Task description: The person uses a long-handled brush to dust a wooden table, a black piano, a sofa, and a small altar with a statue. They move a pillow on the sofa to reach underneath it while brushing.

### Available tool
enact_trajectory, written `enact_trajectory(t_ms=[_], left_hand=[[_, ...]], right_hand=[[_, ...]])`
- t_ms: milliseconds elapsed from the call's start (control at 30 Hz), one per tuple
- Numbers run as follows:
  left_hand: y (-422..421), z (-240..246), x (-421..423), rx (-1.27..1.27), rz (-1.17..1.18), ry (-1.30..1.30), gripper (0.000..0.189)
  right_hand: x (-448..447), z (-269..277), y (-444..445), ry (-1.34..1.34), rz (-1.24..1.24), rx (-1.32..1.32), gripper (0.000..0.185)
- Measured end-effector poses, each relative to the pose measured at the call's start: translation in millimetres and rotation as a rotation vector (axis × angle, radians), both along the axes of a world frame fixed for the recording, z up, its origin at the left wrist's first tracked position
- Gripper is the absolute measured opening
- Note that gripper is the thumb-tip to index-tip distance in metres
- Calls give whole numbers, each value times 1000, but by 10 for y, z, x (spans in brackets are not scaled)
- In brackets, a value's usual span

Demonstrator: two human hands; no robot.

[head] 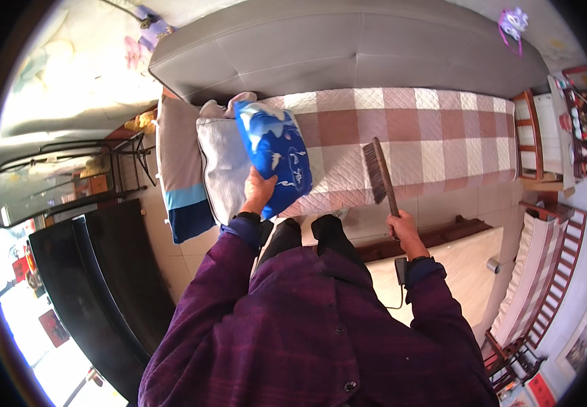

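Note:
My left hand (260, 191) grips the near edge of a blue printed cushion (277, 152), which is tilted against a pale grey pillow (224, 163). The wooden handle of a dark-bristled bed brush (379, 173) is in my right hand (404, 231), its bristles facing left. The brush head is over the near part of a pink, white and brown checked quilted cover (400, 152); whether it touches the cover I cannot tell. The cover lies on a long seat or bed, with a grey padded backrest (354, 51) along its far side.
A grey, light-blue and navy cloth (184, 173) covers the left end. Near my right side stands a pale-topped table (441, 274) with a small cylinder (493, 265). Further right is a slatted wooden bench (532, 280) with a cushion. Dark furniture (120, 269) stands at lower left.

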State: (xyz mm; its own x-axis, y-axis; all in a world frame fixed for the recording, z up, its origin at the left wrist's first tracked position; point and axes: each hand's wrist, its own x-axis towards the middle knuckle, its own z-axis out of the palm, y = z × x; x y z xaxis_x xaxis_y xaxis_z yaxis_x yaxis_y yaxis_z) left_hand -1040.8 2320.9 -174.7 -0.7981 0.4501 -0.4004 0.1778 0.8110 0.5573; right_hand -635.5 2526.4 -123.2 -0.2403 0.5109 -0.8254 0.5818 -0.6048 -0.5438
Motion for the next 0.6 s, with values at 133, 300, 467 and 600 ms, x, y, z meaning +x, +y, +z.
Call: enact_trajectory(t_ms=[133,300,467,600], left_hand=[[292,399,222,-63,-61,78,47],[-67,651,245,92,-36,102,37],[-690,477,224,15,55,101,40],[-912,455,78,-141,50,157,59]], right_hand=[[-180,-7,327,-11,28,53,7],[-717,-68,234,159,11,142,12],[-1306,-230,-104,127,80,-59,13],[-1743,-486,-369,40,242,-29,14]])
